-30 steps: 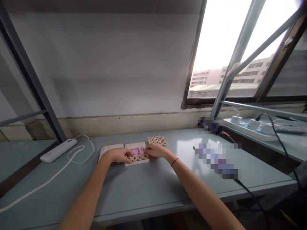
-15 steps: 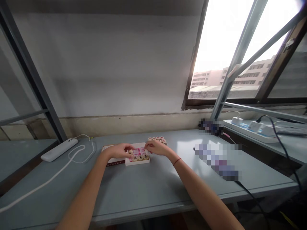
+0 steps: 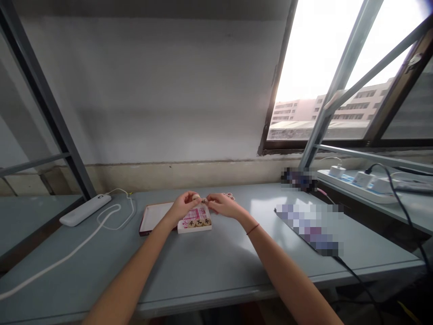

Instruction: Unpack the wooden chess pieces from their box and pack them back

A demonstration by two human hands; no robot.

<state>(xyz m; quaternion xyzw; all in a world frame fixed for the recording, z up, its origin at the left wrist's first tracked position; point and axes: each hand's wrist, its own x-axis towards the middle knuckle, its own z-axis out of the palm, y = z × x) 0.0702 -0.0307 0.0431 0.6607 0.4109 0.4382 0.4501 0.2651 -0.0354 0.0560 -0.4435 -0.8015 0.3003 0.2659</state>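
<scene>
My left hand (image 3: 182, 205) is pinched on a round Chinese chess piece (image 3: 195, 197) above the back of a white box (image 3: 194, 229). A second Chinese chess piece (image 3: 204, 201), with a dark character, is between the fingertips of my right hand (image 3: 221, 204), at the box's back right. Along the box's front wall lies a row of black-marked pieces (image 3: 199, 222). Pink-printed paper (image 3: 192, 215) shows on the box floor behind them. More pieces with red characters (image 3: 231, 196) sit on the desk, mostly hidden behind my right hand.
The box lid (image 3: 154, 218) lies open side up at the box's left. A white power bank-like device (image 3: 86, 211) and a white cable (image 3: 71, 253) are further left. To the right lie a blurred flat item (image 3: 306, 230) and a power strip (image 3: 355, 186). The grey desk (image 3: 203, 266) extends in front.
My left hand has moved from the box's left side to its back and now pinches a piece there. A piece now shows at my right fingertips. The lid is more exposed.
</scene>
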